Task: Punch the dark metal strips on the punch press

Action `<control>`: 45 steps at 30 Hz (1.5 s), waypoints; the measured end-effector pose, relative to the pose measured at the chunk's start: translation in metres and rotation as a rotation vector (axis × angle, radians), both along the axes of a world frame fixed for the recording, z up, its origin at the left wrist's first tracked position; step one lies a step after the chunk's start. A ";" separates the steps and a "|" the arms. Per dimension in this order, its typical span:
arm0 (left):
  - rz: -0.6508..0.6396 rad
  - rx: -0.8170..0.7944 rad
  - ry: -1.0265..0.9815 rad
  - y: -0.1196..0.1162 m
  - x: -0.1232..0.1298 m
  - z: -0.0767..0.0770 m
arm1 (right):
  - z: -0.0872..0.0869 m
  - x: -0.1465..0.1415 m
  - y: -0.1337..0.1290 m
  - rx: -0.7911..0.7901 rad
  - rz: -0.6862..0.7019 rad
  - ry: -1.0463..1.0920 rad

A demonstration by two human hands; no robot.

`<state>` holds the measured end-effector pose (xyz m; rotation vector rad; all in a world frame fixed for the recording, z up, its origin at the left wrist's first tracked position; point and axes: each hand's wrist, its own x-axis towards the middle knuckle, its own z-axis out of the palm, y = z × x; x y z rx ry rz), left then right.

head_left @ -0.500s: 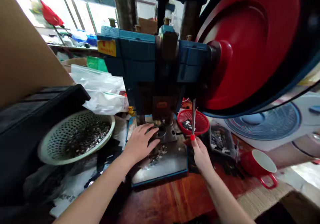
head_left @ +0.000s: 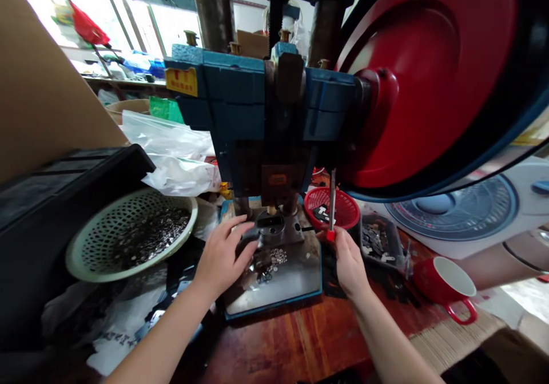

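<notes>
A blue press with a large red wheel stands in front of me. My left hand is at the left of its metal plate, fingers apart, with nothing visible in it. Small shiny pieces lie on the plate, right of that hand. Above them is a dark round die with a slot. My right hand is closed around the red-tipped lower end of an upright metal lever, beside the red basket.
At the left, a pale green basket holds many small metal pieces, beside a black case. Clear plastic bags lie behind. On the right are a tray of dark parts, a red mug and a fan.
My left hand has moved left and slightly down, away from the die, which now shows more fully. My right hand stays at the lever, its fingers slightly shifted.
</notes>
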<state>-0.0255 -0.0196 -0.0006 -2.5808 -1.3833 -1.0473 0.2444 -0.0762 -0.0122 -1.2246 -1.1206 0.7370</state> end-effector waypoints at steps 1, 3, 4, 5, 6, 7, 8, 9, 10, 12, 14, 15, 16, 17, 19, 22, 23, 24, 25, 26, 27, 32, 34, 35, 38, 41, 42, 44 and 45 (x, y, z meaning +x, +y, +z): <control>0.007 -0.001 -0.023 -0.007 -0.004 -0.003 | 0.002 0.000 0.000 -0.007 0.009 -0.007; 0.009 -0.005 -0.058 -0.024 -0.011 -0.012 | 0.003 0.000 0.000 -0.020 0.037 -0.012; 0.003 -0.009 -0.071 -0.033 -0.014 -0.017 | 0.002 0.001 0.001 -0.020 0.045 -0.010; -0.009 -0.016 -0.078 -0.043 -0.015 -0.023 | 0.001 0.001 0.002 -0.017 0.049 -0.006; -0.023 -0.021 -0.081 -0.053 -0.017 -0.029 | 0.000 0.001 0.003 -0.010 0.047 -0.004; -0.035 -0.029 -0.083 -0.063 -0.017 -0.035 | -0.002 0.000 0.005 0.001 0.040 -0.003; -0.052 -0.037 -0.076 -0.072 -0.017 -0.040 | -0.004 -0.001 0.007 0.011 0.027 -0.005; -0.062 -0.039 -0.074 -0.079 -0.017 -0.045 | -0.006 -0.002 0.009 0.021 0.008 -0.006; -0.067 -0.035 -0.075 -0.086 -0.017 -0.049 | -0.008 -0.003 0.011 0.030 -0.011 -0.003; -0.067 -0.012 -0.083 -0.094 -0.017 -0.056 | -0.015 -0.005 0.013 0.045 -0.027 0.029; -0.047 0.016 -0.088 -0.098 -0.020 -0.062 | -0.022 -0.005 0.014 0.059 -0.005 0.114; -0.033 0.027 -0.088 -0.099 -0.022 -0.064 | -0.026 -0.004 0.014 0.060 0.006 0.161; -0.018 0.035 -0.087 -0.099 -0.025 -0.066 | -0.028 -0.004 0.015 0.049 0.013 0.192; 0.001 0.041 -0.089 -0.099 -0.028 -0.067 | -0.030 -0.005 0.016 0.026 0.006 0.200; 0.032 0.045 -0.093 -0.099 -0.033 -0.071 | -0.029 -0.008 0.024 -0.038 -0.010 0.137; 0.064 0.048 -0.100 -0.099 -0.036 -0.076 | -0.018 -0.020 0.048 -0.084 0.053 -0.081; 0.072 0.050 -0.099 -0.099 -0.036 -0.078 | -0.013 -0.025 0.057 -0.081 0.084 -0.174; 0.079 0.054 -0.095 -0.101 -0.035 -0.079 | -0.009 -0.031 0.066 -0.079 0.121 -0.280; 0.081 0.055 -0.089 -0.103 -0.033 -0.080 | -0.005 -0.036 0.074 -0.076 0.148 -0.383; 0.077 0.051 -0.081 -0.106 -0.032 -0.081 | -0.002 -0.040 0.081 -0.076 0.176 -0.467; 0.073 0.043 -0.077 -0.110 -0.030 -0.082 | 0.000 -0.044 0.086 -0.082 0.202 -0.523; 0.117 -0.018 -0.089 -0.126 -0.030 -0.078 | -0.005 -0.041 0.095 -0.125 0.178 -0.453; 0.143 -0.033 -0.083 -0.126 -0.037 -0.074 | -0.009 -0.029 0.092 -0.134 0.087 -0.330; 0.153 -0.040 -0.076 -0.125 -0.043 -0.072 | -0.011 -0.022 0.089 -0.133 0.028 -0.249; 0.241 -0.096 -0.036 -0.111 -0.069 -0.066 | -0.017 0.004 0.075 -0.078 -0.122 -0.006; 0.456 -0.238 0.033 -0.090 -0.096 -0.063 | -0.022 0.021 0.055 -0.028 -0.176 0.070; 0.495 -0.284 0.066 -0.083 -0.103 -0.063 | -0.024 0.022 0.048 -0.038 -0.185 0.058; 0.524 -0.349 0.126 -0.070 -0.114 -0.065 | -0.026 0.018 0.034 -0.100 -0.164 -0.007; 0.511 -0.373 0.142 -0.064 -0.117 -0.067 | -0.026 0.013 0.026 -0.139 -0.131 -0.061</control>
